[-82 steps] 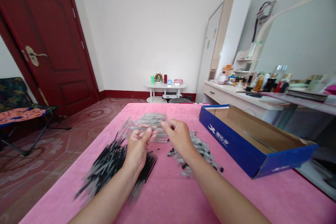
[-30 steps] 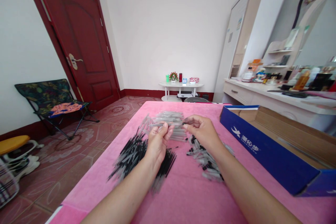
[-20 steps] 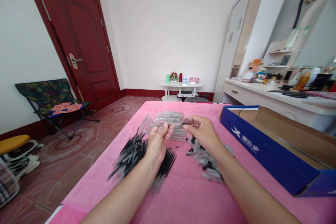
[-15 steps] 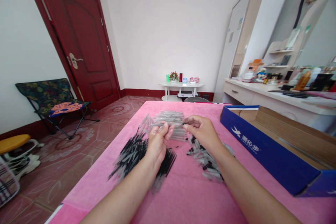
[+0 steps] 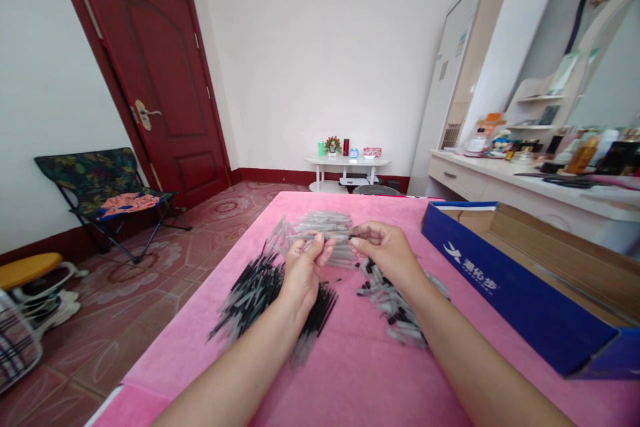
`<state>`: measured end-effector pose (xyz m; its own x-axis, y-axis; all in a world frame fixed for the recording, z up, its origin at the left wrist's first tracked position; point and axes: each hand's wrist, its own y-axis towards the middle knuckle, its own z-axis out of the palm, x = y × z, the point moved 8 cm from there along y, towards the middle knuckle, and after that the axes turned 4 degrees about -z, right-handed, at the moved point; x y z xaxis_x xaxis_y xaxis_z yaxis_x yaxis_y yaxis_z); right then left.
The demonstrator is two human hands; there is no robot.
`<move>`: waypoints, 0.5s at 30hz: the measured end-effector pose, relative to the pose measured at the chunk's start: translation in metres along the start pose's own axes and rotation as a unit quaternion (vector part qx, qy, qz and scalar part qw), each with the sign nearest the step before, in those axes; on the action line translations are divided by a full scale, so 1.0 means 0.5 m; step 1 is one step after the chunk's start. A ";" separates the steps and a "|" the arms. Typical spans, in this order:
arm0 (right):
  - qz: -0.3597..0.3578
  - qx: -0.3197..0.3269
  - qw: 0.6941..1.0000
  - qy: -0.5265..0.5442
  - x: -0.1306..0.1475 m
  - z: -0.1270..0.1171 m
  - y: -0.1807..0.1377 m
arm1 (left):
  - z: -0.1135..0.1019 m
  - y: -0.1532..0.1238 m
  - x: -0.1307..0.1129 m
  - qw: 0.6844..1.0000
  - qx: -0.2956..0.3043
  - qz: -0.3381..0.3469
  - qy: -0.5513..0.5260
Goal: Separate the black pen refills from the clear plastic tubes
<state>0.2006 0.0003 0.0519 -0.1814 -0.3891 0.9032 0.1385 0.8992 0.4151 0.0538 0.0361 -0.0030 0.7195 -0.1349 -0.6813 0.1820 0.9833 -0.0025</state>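
Observation:
My left hand is closed in a pinch around a clear pen barrel, which lies level and points toward my other hand. At the barrel's right end, the fingertips of my right hand pinch a small black end piece, mostly covered by the fingers. Beneath and beside my left hand spreads a heap of thin black pen refills. Just behind both hands lies a stack of clear pen barrels. A pile of translucent pen caps with black parts is partly hidden by my right forearm.
A pink cloth covers the table. On its right side stands an open blue cardboard box. A dressing table with bottles is farther right. A folding chair and a yellow-topped stool stand on the left.
The whole view has shifted slightly. Both hands keep almost the same pose, with the pen barrel still between them.

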 end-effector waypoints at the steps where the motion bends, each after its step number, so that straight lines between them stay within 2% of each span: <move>1: -0.005 -0.003 1.000 -0.005 0.003 0.000 0.000 | 0.000 0.000 -0.001 1.000 0.001 0.002 0.001; 6: -0.016 -0.023 0.998 -0.051 0.013 0.001 -0.005 | 0.005 -0.002 -0.005 1.000 0.013 0.015 0.011; 11: -0.055 -0.005 0.989 -0.139 0.016 0.011 -0.016 | 0.013 -0.008 -0.006 0.999 0.025 0.026 0.018; 15: -0.046 0.003 0.984 -0.171 0.009 0.012 -0.019 | 0.016 -0.008 -0.005 0.999 0.028 0.020 0.021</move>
<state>0.1928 -0.0089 0.0514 -0.5105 -0.3800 0.7714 0.1002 0.8646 0.4923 0.0566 0.0313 0.0047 0.6976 -0.0900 -0.7108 0.1926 0.9791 0.0650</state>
